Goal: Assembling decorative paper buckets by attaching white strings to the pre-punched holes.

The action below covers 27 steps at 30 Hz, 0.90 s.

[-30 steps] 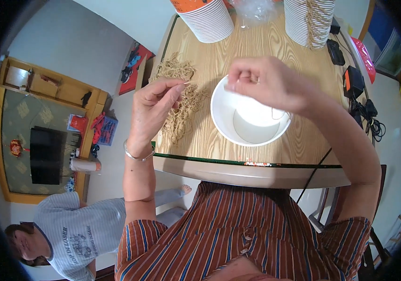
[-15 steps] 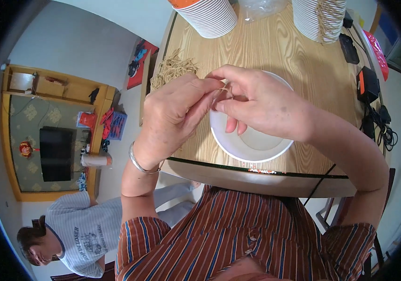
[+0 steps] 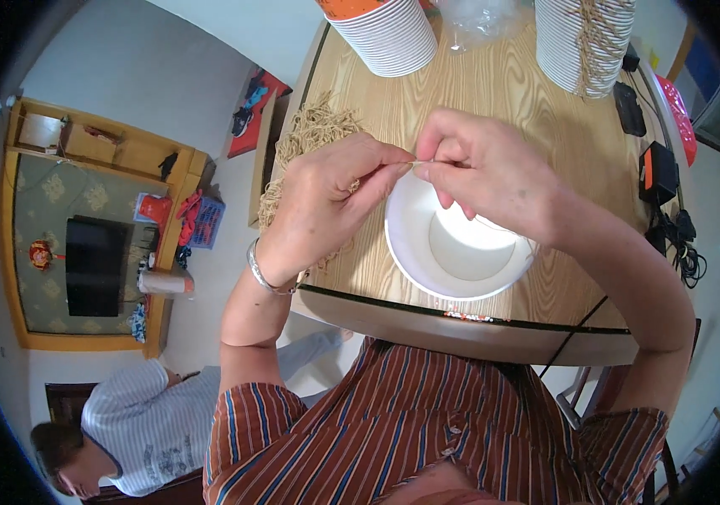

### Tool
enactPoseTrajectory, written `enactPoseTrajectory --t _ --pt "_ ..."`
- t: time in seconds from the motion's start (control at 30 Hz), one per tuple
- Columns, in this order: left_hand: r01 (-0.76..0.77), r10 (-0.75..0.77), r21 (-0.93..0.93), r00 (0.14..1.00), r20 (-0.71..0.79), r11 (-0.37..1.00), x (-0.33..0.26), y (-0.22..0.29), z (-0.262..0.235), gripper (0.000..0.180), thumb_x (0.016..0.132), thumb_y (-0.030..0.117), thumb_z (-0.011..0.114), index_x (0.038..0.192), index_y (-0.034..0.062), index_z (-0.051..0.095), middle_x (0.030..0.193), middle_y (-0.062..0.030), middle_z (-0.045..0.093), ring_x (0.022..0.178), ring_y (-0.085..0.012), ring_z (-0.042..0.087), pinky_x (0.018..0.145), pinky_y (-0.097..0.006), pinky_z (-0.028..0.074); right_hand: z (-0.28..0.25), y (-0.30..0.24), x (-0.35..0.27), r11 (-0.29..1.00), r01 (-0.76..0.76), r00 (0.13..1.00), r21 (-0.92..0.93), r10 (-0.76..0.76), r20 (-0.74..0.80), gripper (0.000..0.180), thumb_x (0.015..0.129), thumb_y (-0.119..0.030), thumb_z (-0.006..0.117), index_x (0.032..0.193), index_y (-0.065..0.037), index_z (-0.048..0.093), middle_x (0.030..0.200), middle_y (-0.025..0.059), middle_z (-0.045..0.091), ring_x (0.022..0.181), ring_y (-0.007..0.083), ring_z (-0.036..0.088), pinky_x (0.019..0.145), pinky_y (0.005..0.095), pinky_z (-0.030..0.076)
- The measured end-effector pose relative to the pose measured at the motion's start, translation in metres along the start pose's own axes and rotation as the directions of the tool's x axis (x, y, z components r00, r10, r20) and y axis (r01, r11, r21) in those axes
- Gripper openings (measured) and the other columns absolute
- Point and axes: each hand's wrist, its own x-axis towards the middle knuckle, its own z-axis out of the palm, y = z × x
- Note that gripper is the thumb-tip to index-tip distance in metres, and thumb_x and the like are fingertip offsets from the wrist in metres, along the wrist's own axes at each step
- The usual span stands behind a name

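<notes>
Strand (image 3: 425, 162) pinched by left hand (image 3: 330, 183) and right hand (image 3: 494, 175) above the bucket's (image 3: 410, 251) far rim; string pile (image 3: 316, 126) left of bucket.

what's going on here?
A person has both hands up over the near side of a wooden table. The left hand and right hand pinch what looks like a thin strand between their fingertips, above the rim of a white bucket. A tangled tan pile lies beside the left hand. Two stacks of white containers stand at the far side.
</notes>
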Motion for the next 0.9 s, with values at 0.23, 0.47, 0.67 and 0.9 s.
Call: enactPoseTrajectory --t 0.23,0.47,0.67,0.9 --pt "0.053 -0.059 -0.197 0.998 -0.021 0.979 -0.011 -0.018 -0.005 0.011 0.088 0.008 0.069 0.097 0.0003 0.071 0.082 -0.0105 0.068 0.071 -0.0207 0.066 0.065 -0.030 0.052 0.001 -0.003 0.000 0.982 0.132 0.991 -0.138 -0.130 0.021 0.011 0.096 -0.012 0.059 0.092 -0.002 0.061 0.066 -0.0042 0.053 0.058 0.0031 0.046 0.053 0.0211 0.037" --pt "0.054 -0.076 -0.262 0.995 -0.071 0.964 -0.036 -0.057 0.000 0.013 0.092 0.004 0.065 0.102 -0.0003 0.072 0.083 -0.0052 0.066 0.069 -0.0092 0.060 0.062 -0.024 0.049 0.004 -0.007 -0.013 0.980 0.139 0.972 -0.140 -0.161 -0.169 0.012 0.092 -0.012 0.063 0.088 -0.001 0.063 0.065 -0.0065 0.052 0.059 0.0011 0.046 0.052 0.0222 0.038" --pt "-0.172 0.170 -0.103 0.985 -0.026 0.980 -0.055 -0.065 0.027 0.037 0.083 0.000 0.065 0.117 0.0150 0.067 0.096 -0.0085 0.060 0.083 -0.0251 0.065 0.070 -0.036 0.053 0.032 0.000 -0.027 0.994 0.030 0.989 -0.107 -0.045 -0.143 0.012 0.092 -0.013 0.063 0.090 -0.002 0.062 0.066 -0.0062 0.053 0.059 0.0015 0.047 0.052 0.0217 0.037" --pt "-0.304 0.303 -0.019 0.952 -0.032 0.953 -0.060 -0.069 0.036 0.026 0.081 0.002 0.067 0.105 0.0129 0.067 0.097 -0.0084 0.059 0.084 -0.0279 0.063 0.069 -0.037 0.053 0.051 -0.002 -0.031 0.990 0.003 0.987 -0.140 -0.026 -0.161 0.012 0.092 -0.012 0.063 0.089 -0.001 0.062 0.064 -0.0035 0.053 0.057 0.0030 0.046 0.052 0.0227 0.037"
